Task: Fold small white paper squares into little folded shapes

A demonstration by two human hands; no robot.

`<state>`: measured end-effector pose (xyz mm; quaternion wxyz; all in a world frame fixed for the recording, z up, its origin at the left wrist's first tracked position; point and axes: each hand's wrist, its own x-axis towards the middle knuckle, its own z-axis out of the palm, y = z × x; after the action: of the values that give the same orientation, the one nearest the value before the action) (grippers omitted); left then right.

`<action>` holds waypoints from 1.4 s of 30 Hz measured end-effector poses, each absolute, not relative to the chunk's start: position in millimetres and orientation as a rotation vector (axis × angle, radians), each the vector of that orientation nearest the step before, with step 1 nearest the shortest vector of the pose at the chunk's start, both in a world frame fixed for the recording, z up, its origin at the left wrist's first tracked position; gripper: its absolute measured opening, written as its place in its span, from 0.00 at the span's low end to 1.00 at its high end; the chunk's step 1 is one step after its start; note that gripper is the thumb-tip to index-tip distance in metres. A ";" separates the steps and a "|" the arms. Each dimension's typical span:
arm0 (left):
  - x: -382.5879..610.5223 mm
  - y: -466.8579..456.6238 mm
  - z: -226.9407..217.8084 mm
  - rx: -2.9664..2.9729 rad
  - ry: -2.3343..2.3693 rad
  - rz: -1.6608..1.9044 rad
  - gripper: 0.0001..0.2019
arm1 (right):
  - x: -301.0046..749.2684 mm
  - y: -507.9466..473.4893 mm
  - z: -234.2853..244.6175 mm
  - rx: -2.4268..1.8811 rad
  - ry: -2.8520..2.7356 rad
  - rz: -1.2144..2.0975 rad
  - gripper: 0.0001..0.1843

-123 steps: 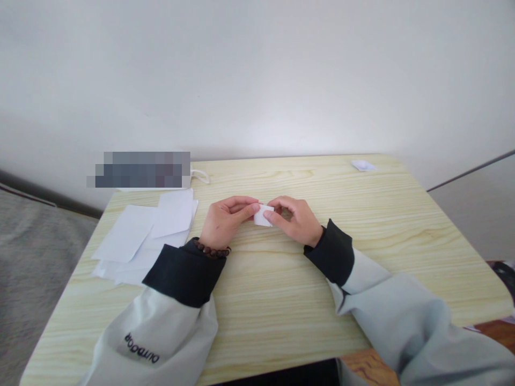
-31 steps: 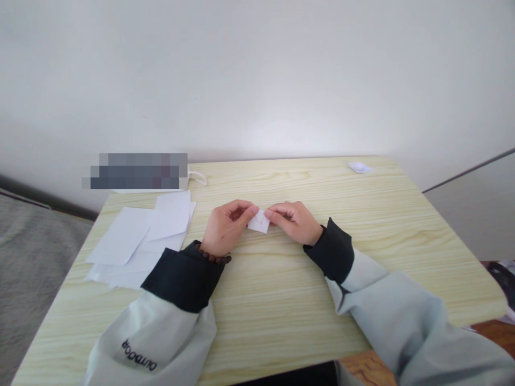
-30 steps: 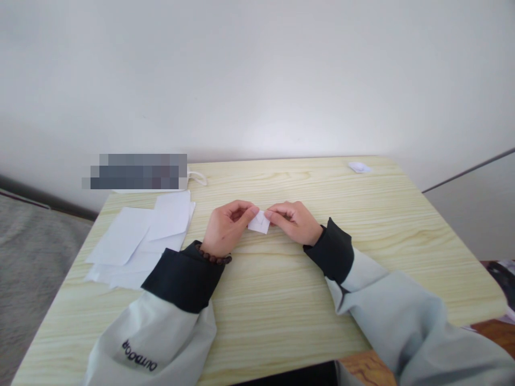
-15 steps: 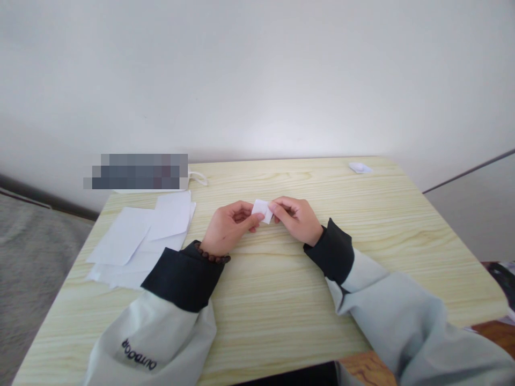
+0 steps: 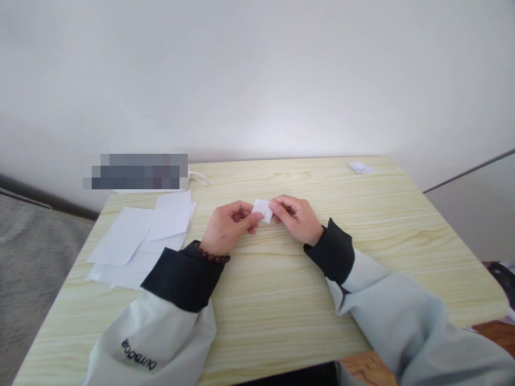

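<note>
A small folded white paper (image 5: 262,209) is held just above the middle of the table. My left hand (image 5: 229,225) pinches its left side between thumb and fingers. On the right side, my right hand (image 5: 295,217) grips the paper's edge with thumb and forefinger. Both hands are closed, and the fingertips behind the paper are partly hidden. Left of my left hand lies a loose pile of white paper sheets (image 5: 120,236), overlapping at angles.
The light wood-grain table (image 5: 265,311) meets a white wall (image 5: 257,80) at its back edge. A small folded paper boat (image 5: 360,168) sits at the back right. At the back left stands a blurred-out object (image 5: 139,174) with a white cord loop (image 5: 200,178).
Almost nothing differs. My right hand's knuckles have lifted very slightly while both hands keep their pinch on the folded paper.
</note>
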<state>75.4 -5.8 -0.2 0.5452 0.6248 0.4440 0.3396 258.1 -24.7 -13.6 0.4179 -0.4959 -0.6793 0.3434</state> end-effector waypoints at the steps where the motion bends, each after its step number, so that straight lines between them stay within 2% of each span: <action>1: 75.8 -6.0 0.2 1.471 1.051 0.806 0.16 | 257.9 -24.7 -13.7 -1.241 -1.680 0.874 0.16; 25: 77.0 -10.8 5.8 1.402 0.993 0.800 0.14 | 256.7 -24.8 -12.7 -1.245 -1.608 0.844 0.17; 31: 78.6 -8.7 1.8 1.357 1.065 0.935 0.12 | 256.5 -26.0 -11.5 -1.263 -1.840 0.778 0.18; 38: 81.0 -11.0 6.8 1.450 1.065 0.818 0.17 | 257.0 -25.8 -10.8 -1.283 -1.829 0.777 0.19; 42: 79.5 -9.7 4.7 1.468 1.078 0.809 0.16 | 257.5 -25.6 -10.6 -1.273 -1.859 0.768 0.19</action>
<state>79.5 -9.7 4.7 0.5434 0.6185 0.4540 0.3408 257.5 -25.6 -10.6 0.3714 -0.4966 -0.7251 0.2994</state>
